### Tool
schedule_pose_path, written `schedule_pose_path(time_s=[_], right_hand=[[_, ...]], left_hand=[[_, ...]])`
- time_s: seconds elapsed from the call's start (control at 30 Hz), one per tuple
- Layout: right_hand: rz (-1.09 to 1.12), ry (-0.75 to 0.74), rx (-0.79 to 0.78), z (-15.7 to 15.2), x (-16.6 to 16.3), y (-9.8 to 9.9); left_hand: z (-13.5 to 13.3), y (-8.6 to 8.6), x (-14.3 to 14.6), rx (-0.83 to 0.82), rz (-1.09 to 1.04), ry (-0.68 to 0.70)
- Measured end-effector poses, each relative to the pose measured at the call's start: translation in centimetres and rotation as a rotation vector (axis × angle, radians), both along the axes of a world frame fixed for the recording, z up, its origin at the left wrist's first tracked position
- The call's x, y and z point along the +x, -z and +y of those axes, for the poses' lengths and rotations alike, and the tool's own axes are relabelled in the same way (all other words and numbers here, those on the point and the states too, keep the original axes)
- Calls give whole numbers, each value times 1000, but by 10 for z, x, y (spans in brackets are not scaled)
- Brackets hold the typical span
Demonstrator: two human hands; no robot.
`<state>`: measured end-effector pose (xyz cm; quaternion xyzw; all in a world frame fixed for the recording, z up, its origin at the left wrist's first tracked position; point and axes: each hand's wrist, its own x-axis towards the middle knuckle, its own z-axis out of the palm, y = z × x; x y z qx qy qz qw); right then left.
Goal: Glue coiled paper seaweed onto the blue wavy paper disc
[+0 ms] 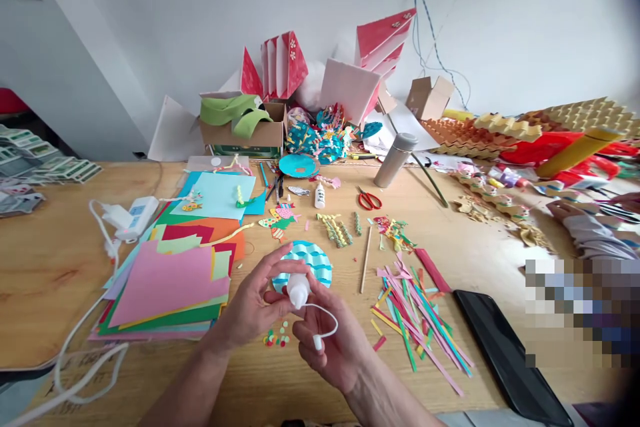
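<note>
Far left of the action, a stack of coloured card [165, 287] on the wooden tabletop [60, 280]. Now the left hand [253, 300], fingers curled firmly around a small white squeeze bottle [298, 290], held up just near of a teal wave-patterned paper disc [303, 267]. Right below it, the right hand [333, 347], half open, a thin looped cap tether [330, 323] running over it; can't tell if it's gripping that. Further right, loose coloured paper strips [420, 327], then a black tablet [510, 353].
</note>
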<state>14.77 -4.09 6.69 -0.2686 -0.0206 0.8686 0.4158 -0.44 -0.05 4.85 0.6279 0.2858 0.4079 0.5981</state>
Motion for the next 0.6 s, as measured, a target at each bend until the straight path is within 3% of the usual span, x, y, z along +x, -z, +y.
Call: schedule_pose_path(time_s=[0.2,0.37,0.47,0.53,0.6], right_hand=[[-39,-25,65,1,2,5],[-313,-56,192,-2,7,11],[-737,252,374,-11,14,12],[-1049,584,585,-16,20,9],[-1286,825,850,-18,24,4]], left_hand=[[-1,0,7,-34,-6,-60],[3,1,9,-80,-50,-181],[6,6,6,-64,-51,-283],[8,10,6,-48,-29,-329],[8,12,7,-26,11,-359]])
